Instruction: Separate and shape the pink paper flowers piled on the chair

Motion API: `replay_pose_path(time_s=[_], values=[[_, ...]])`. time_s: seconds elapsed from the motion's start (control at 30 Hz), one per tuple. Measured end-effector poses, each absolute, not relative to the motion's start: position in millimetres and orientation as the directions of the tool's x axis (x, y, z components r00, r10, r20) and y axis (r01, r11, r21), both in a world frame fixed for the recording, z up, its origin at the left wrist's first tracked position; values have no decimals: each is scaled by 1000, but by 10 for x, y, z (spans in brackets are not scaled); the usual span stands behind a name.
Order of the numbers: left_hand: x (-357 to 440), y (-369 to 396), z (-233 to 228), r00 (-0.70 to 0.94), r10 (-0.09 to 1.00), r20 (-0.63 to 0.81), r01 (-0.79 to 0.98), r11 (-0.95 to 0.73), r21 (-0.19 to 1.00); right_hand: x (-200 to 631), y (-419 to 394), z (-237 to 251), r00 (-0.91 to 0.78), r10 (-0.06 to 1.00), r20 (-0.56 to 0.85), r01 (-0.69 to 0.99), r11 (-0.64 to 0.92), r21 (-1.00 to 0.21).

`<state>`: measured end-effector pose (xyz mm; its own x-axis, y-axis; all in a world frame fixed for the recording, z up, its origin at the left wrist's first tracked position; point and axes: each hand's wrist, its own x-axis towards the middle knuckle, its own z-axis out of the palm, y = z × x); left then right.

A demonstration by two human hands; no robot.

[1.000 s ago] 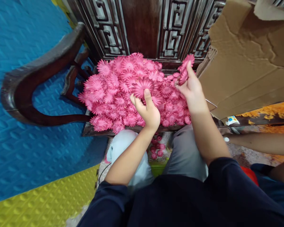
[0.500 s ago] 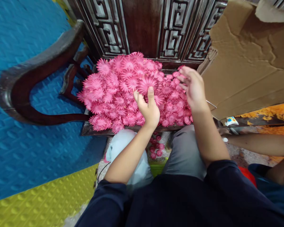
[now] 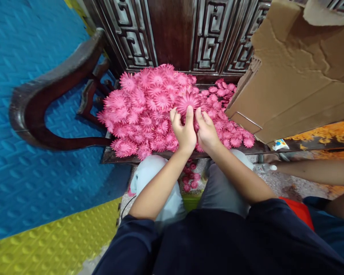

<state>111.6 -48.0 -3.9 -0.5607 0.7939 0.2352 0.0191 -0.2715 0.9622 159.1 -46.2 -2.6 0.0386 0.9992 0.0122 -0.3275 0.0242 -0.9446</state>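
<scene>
A broad pink artificial flower head [image 3: 188,100] sits upright between my hands, in front of a heap of similar pink flowers [image 3: 143,110] on the dark wooden bench. My left hand [image 3: 185,131] is closed around its underside, thumb pressed to the near petals. From the right, my right hand [image 3: 206,131] closes on the same flower, its thumb and fingertips at the lower right edge. Petals and fingers hide where exactly the fingertips meet, and I cannot tell whether more flowers are stacked beneath.
A curved wooden armrest [image 3: 40,95] borders the heap at left. At right leans a large cardboard sheet [image 3: 298,76]. Orange flowers [image 3: 329,133], a plastic bottle [image 3: 264,168] and another person's arm [image 3: 315,172] are beyond. Small pink flowers [image 3: 190,177] lie below the bench.
My right hand has come left and down from beside the cardboard to the flower in my left hand. My left hand has shifted slightly right in view.
</scene>
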Motion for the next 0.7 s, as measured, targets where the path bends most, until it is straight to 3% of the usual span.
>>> replay_pose_path(time_s=[0.23, 0.37, 0.57, 0.7], values=[[1113, -503, -28, -526, 792, 308, 30, -345, 938, 1603, -492, 96, 19, 1000, -16, -302, -10, -953], [1122, -501, -37, -549, 791, 270, -16, -333, 943, 1628, -471, 128, 19, 998, -52, -345, -42, -938], [1083, -463, -23, -628, 753, 197, -103, -331, 938, 1802, -386, 118, -48, 975, -216, -443, -215, -871], [1038, -433, -34, -631, 738, 239, -41, -340, 940, 2040, -224, 72, -24, 988, -151, -379, -149, -913]])
